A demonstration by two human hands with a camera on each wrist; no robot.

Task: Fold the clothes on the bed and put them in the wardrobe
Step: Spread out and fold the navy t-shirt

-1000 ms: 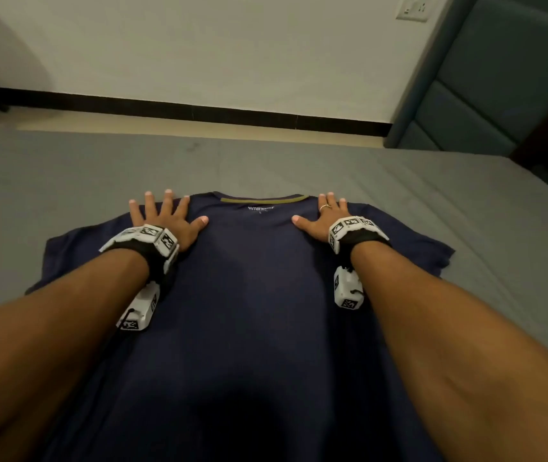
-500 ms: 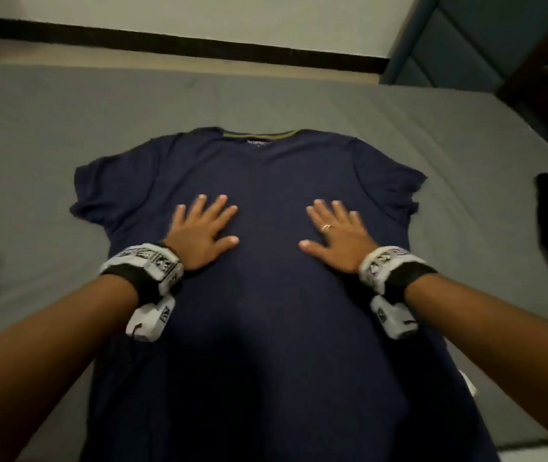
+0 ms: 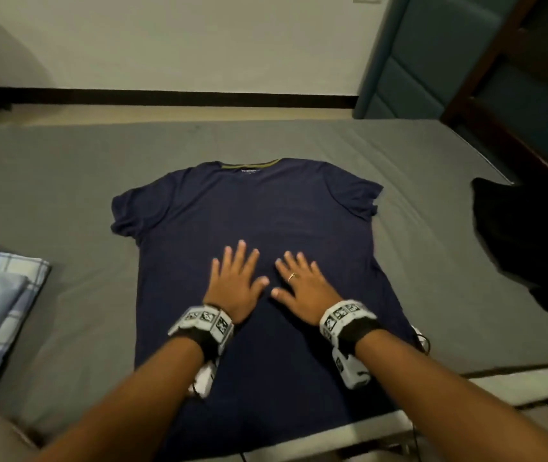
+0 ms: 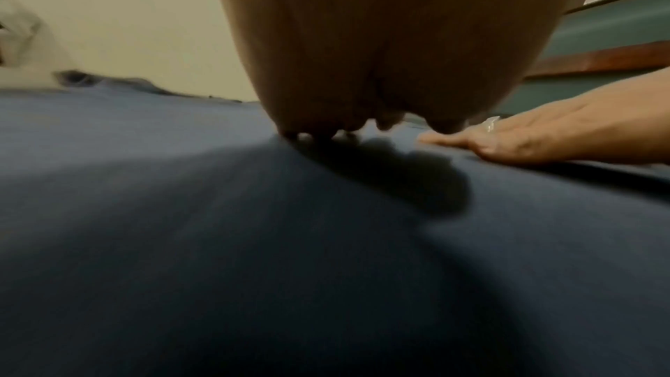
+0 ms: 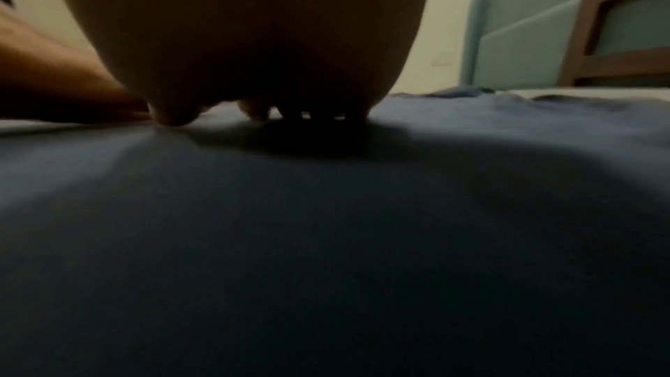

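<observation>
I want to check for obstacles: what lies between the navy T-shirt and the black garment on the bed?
Only bare grey bed sheet between navy T-shirt and black garment, in the head view.

Both forearms reach forward, bare, each wrist wrapped in a white-and-black band. The left grip [image 3: 234, 285] lies palm down with fingers straight and slightly spread, thumb angled toward the right grip [image 3: 302, 287]. That one lies flat just beside it, fingers likewise extended, a ring on one finger. The two thumbs nearly meet, not touching.
</observation>
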